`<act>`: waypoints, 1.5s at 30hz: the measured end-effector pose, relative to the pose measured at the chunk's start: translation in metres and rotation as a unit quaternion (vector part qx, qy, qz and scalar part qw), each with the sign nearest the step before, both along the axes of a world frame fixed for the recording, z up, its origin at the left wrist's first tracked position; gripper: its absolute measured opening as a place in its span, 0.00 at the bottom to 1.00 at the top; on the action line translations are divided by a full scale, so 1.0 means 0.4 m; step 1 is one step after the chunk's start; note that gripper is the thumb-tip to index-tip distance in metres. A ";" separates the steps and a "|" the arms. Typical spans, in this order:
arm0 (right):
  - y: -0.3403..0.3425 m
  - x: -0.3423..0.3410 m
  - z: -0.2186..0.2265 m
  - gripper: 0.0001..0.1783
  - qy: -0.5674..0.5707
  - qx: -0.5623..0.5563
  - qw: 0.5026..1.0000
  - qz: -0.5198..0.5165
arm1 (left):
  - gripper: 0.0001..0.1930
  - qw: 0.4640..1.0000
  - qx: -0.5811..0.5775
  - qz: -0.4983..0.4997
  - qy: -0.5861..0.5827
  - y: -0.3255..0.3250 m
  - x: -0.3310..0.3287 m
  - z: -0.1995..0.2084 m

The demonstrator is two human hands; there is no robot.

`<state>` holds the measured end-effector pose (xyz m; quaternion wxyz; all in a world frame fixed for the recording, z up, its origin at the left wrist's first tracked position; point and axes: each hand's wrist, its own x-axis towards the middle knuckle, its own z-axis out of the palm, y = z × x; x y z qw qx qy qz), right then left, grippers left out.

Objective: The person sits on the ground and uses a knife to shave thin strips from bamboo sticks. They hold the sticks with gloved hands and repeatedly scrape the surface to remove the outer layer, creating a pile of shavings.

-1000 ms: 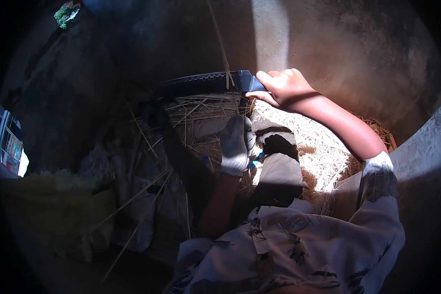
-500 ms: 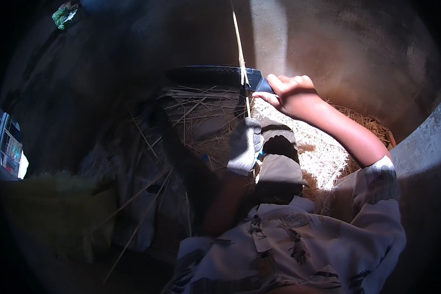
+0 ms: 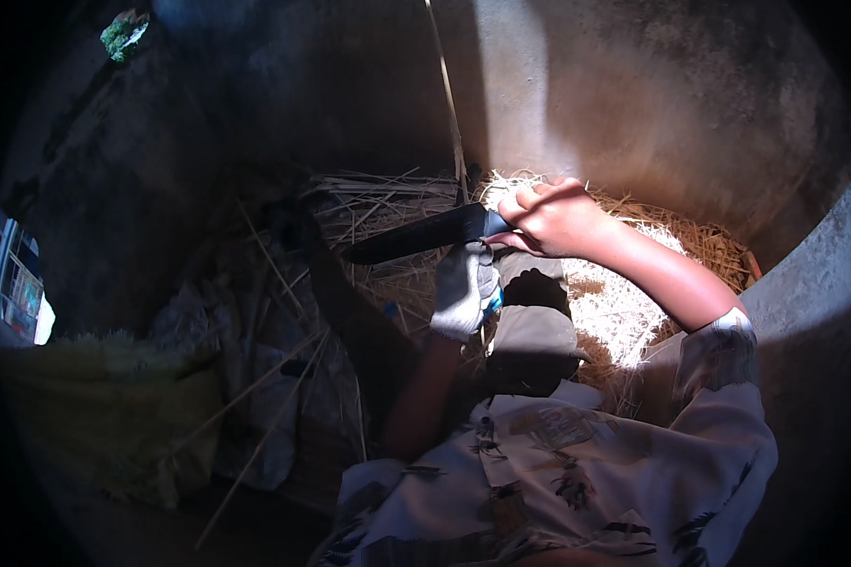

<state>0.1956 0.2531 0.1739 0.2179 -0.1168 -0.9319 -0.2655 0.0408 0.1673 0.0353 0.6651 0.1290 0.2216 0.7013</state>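
Note:
My left hand point(image 3: 465, 291), in a pale work glove, is closed around the lower end of a long thin bamboo-like strip point(image 3: 452, 113) that stands nearly upright. A small blue thing shows at the fingers, too little of it to name. My right hand point(image 3: 560, 221), bare, grips the handle of a large dark-bladed knife point(image 3: 416, 236). The blade points left and lies across the strip just above my left glove. Where the edge meets the strip is hard to make out in the shade.
Sunlit pale shavings point(image 3: 619, 317) lie right of my legs, and loose strips point(image 3: 388, 194) are heaped ahead. A yellowish sack point(image 3: 95, 406) is at the left, with long strips point(image 3: 255, 463) beside it. A concrete wall point(image 3: 652, 85) rises beyond; a grey ledge point(image 3: 813, 293) borders the right.
My right hand has brought the knife down along the strip toward my left glove, its tip dipping lower. The strip's upper part has shifted a little left.

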 end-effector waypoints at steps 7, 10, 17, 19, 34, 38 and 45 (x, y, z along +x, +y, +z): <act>0.125 -0.004 0.090 0.28 0.091 0.057 0.992 -0.061 | 0.16 0.997 0.000 -0.041 0.065 0.011 0.021 0.007; 0.059 -0.039 0.046 0.32 0.120 -0.315 0.938 -0.080 | 0.14 0.998 -0.024 -0.039 0.034 0.037 -0.003 -0.052; -0.030 -0.057 -0.070 0.32 0.048 -0.086 0.994 -0.038 | 0.11 0.645 0.174 0.365 0.648 0.072 -0.021 -0.101; 0.014 -0.065 -0.057 0.30 0.061 0.089 0.991 0.075 | 0.11 0.766 0.136 0.285 0.560 0.063 -0.068 -0.160; 0.226 0.035 0.041 0.27 0.120 0.020 0.992 -0.026 | 0.07 0.988 -0.022 0.027 0.148 0.033 -0.001 -0.077; 0.107 -0.004 0.003 0.25 0.208 -0.055 0.974 -0.076 | 0.07 0.995 0.034 -0.070 0.064 0.060 -0.010 -0.070; 0.038 0.027 -0.072 0.25 0.055 0.044 0.988 0.135 | 0.09 0.801 0.113 0.049 0.587 0.052 -0.041 -0.146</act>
